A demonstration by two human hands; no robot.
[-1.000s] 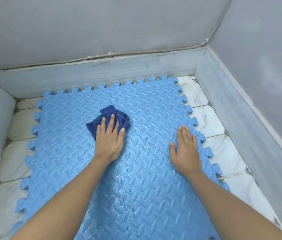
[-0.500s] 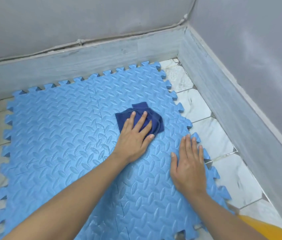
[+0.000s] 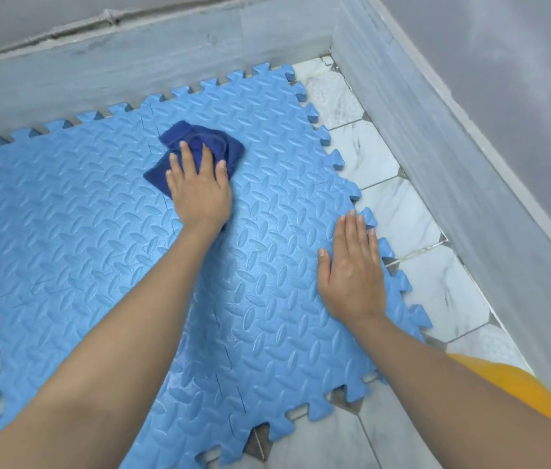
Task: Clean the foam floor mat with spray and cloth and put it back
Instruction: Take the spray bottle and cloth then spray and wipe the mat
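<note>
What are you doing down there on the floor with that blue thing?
A person is wiping a blue foam mat that lies on the tiled floor. The left hand presses a dark blue cloth onto the mat's far part. The right hand lies flat on the mat's right edge, holding it down.

Two bare forearms and hands of a person

The left hand (image 3: 199, 191) and the right hand (image 3: 352, 275) wear no gloves, rings or watch. Both forearms are uncovered, with no sleeve visible. The fingernails are short and plain.
</note>
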